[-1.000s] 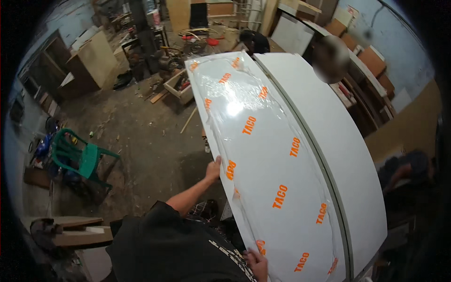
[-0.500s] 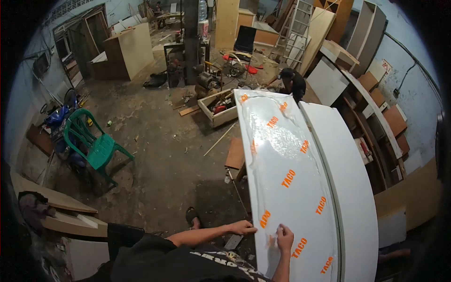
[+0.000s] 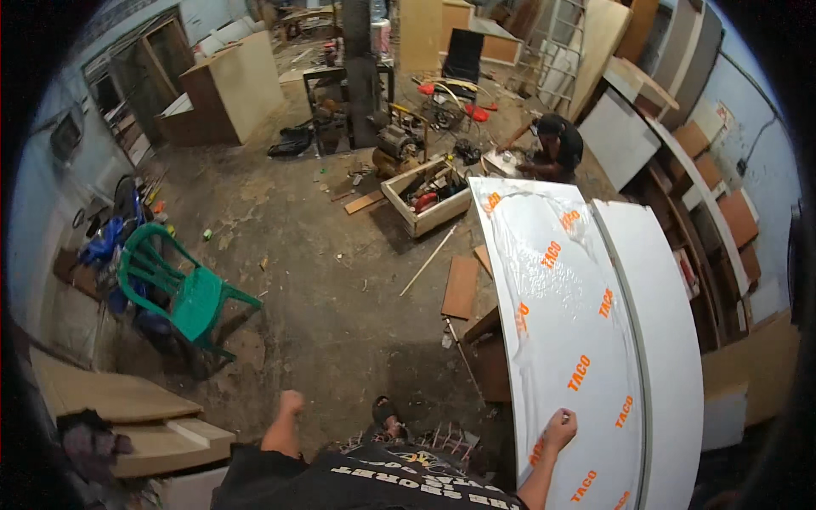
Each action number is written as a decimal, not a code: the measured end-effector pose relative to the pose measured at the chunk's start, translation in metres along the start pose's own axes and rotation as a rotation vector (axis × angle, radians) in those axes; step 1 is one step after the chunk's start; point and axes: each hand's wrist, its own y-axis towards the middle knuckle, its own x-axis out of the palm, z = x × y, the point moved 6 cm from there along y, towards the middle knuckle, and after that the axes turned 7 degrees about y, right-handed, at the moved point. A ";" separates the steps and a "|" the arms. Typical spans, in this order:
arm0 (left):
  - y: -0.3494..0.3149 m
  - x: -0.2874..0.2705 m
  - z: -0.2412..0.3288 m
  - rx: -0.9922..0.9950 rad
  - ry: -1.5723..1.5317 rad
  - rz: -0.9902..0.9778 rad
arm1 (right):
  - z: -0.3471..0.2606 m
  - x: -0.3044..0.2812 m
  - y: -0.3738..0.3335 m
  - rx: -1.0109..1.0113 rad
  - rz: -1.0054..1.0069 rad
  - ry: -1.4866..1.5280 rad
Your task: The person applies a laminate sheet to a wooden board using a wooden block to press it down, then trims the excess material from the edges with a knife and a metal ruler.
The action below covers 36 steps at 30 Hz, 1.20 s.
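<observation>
My right hand [image 3: 560,430] is closed over the long white panel [image 3: 544,374], whose clear film carries orange print. Something small and pale shows at its fingers, too small to name. The film looks wrinkled and shiny toward the panel's far end. Off to the left, away from the panel, my left hand [image 3: 291,403] is curled into a fist above the floor, and nothing sticks out of it. A second white panel [image 3: 650,297] with a curved outer edge lies along the right side of the first.
A green plastic chair [image 3: 191,293] stands left. Ahead are a wooden tool box [image 3: 416,228], a brown board [image 3: 460,287] and a thin stick [image 3: 427,259] on the floor. Another person [image 3: 557,146] crouches beyond the panel. Shelving [image 3: 693,246] lines the right wall.
My left hand has left the panel's near edge and swung left over the floor. My right hand stays over the panel. The view has shifted, and the crouching person's arms now show.
</observation>
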 end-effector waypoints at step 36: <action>0.330 -0.125 0.324 0.024 -0.071 -0.114 | -0.509 0.507 0.252 0.122 -0.596 0.886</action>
